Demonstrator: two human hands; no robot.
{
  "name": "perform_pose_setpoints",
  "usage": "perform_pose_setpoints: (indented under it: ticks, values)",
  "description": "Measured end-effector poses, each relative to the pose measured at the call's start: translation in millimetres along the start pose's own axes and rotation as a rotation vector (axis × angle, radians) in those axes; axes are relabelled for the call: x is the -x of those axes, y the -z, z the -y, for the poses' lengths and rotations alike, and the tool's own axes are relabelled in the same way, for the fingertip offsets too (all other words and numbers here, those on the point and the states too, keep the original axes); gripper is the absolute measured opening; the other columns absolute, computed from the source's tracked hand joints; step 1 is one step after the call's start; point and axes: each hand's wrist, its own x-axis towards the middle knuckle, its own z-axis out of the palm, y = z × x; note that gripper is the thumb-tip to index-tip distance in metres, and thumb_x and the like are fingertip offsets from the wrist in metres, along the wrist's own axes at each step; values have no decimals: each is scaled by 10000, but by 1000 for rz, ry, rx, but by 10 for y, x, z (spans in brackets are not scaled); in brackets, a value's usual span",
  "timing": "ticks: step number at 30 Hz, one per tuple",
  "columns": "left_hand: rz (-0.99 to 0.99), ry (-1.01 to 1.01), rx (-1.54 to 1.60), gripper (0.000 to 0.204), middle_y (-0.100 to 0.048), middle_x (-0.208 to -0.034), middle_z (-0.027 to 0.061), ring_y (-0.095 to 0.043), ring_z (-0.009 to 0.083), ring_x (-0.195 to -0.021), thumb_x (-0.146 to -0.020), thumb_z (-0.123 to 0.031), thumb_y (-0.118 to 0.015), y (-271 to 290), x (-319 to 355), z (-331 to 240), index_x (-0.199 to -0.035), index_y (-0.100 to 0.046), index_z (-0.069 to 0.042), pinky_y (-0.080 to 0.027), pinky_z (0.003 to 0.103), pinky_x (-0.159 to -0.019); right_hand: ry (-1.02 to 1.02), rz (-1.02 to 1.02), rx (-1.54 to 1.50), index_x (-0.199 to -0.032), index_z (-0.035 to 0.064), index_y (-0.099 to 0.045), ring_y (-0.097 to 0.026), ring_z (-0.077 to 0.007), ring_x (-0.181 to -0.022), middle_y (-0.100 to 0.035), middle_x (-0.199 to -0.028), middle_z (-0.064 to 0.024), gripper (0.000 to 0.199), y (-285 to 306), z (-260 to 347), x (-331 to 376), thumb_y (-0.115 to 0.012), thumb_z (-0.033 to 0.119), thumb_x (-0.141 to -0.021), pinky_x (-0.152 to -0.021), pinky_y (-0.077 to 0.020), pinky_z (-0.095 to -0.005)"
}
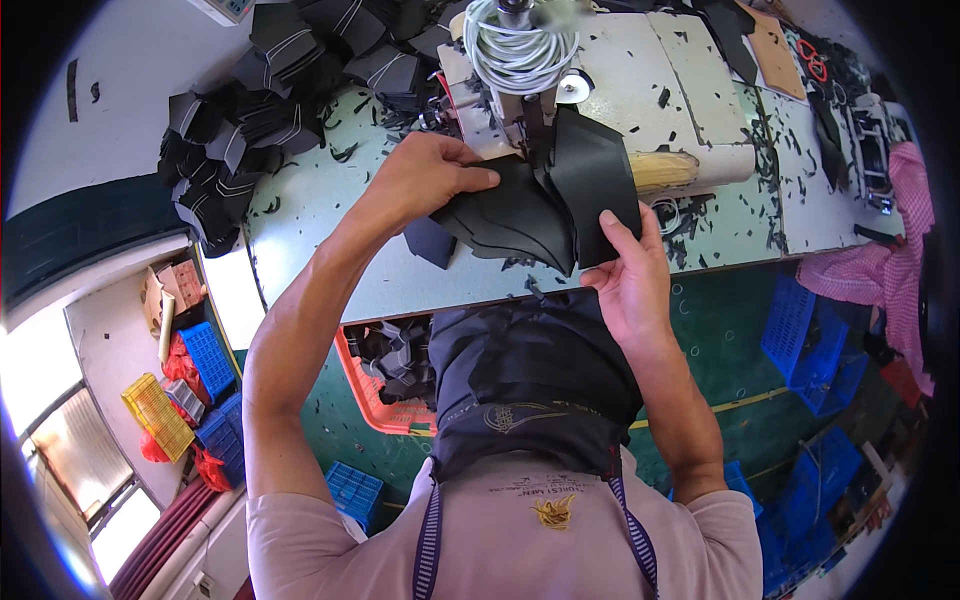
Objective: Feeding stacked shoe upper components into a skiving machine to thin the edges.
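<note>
Under the head of a sewing machine lies a black sheet piece with curved edges, like leather. A second black panel stands up along its right side. My left hand pinches the upper left edge of the curved piece, thumb on top. Lower down, my right hand grips the bottom right edge of the panel between thumb and fingers. The two pieces meet in a line below the machine head; its needle area is hidden. A small dark piece rests on the table below my left wrist.
Bundles of tied black pieces are heaped at the back left. Black scraps litter the pale table. Coiled cable hangs on the machine. Red-handled scissors lie far right. An orange basket stands below the table edge, blue crates at right.
</note>
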Motion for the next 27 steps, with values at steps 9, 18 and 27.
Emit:
perform_pose_setpoints:
  ticks: [9, 18, 27]
  values:
    - [-65, -91, 33, 361, -729, -859, 85, -647, 150, -764, -789, -263, -772, -35, 22, 41, -1063, -745, -27, -490, 295, -726, 28, 29, 18, -1274, 90, -477, -680, -130, -752, -635, -1081, -53, 385, 72, 48, -35, -651, 124, -932, -468, -571, -261]
    - [15, -173, 138, 303, -709, -825, 77, -650, 131, -744, -852, -207, -733, -68, 55, -85, -1092, -718, -23, -495, 245, -586, 98, 28, 16, -1235, 82, -475, -693, -153, -795, -641, -1096, -72, 330, 138, 74, -77, -631, 131, -948, -517, -592, -293]
    - [-137, -38, 38, 205, -648, -710, 52, -595, 99, -554, -856, -146, -721, -63, 57, -118, -969, -695, 24, -474, 254, -477, 64, 49, 10, -1225, 75, -459, -681, -174, -855, -620, -1109, -79, 327, 61, 14, -29, -627, 139, -952, -563, -602, -319]
